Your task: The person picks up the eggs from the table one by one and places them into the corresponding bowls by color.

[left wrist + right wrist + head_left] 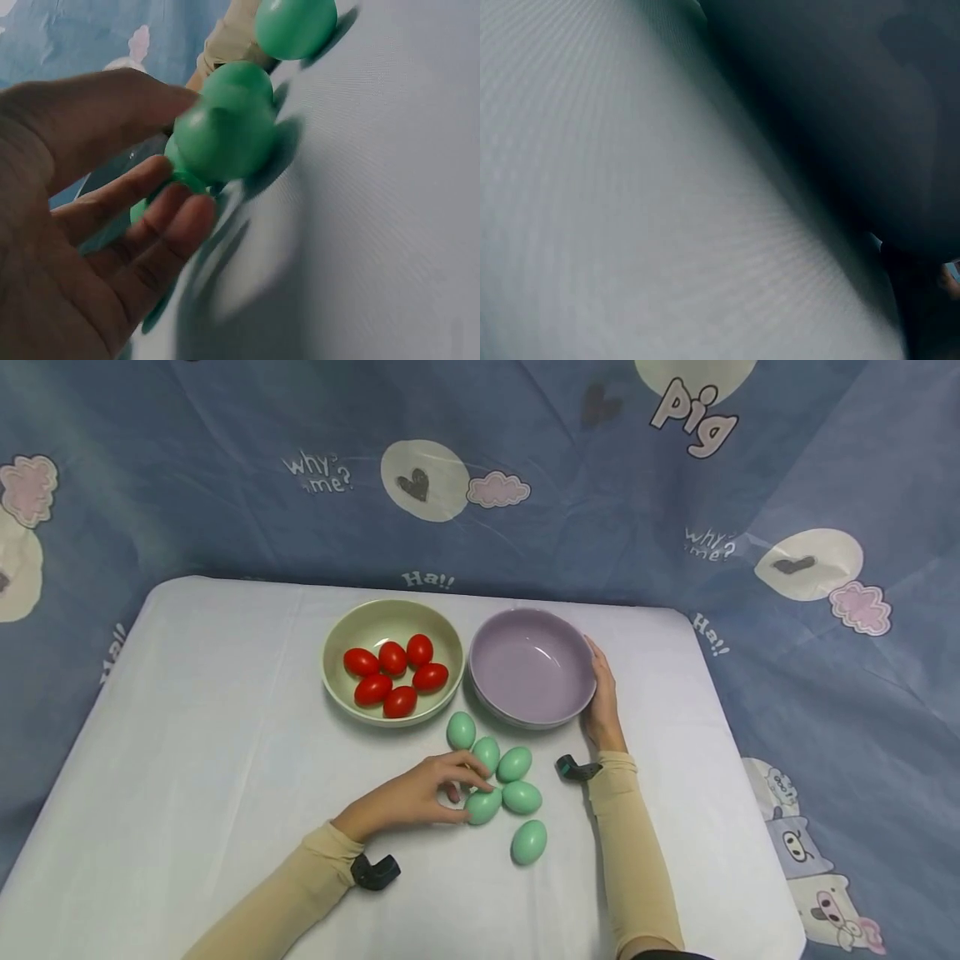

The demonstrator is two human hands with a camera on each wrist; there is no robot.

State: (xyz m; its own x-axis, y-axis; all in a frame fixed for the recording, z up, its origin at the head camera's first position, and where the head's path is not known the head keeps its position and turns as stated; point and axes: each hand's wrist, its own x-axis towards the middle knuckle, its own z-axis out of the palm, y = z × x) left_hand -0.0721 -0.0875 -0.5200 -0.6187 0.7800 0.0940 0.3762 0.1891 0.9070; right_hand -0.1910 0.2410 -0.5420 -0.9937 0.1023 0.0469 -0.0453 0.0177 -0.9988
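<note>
Over the table's middle, my left hand (pixel 431 789) reaches round a pale green egg (pixel 482 807), thumb tip at its left side and a fingertip at its top. In the left wrist view the green egg (pixel 225 139) looks blurred beyond the spread thumb and fingers. Several more green eggs (pixel 514 764) lie around it on the cloth. My right hand (pixel 604 706) rests along the right outer wall of a purple bowl (pixel 532 664), which has nothing in it. The right wrist view shows the bowl's dark outer side (pixel 840 90) close up; the fingers are hidden there.
Left of the purple bowl stands a light green bowl (pixel 335 681) holding several red tomatoes (pixel 400 702). A white cloth (pixel 210 752) covers the table, and a blue printed curtain (pixel 315 535) hangs behind its back edge.
</note>
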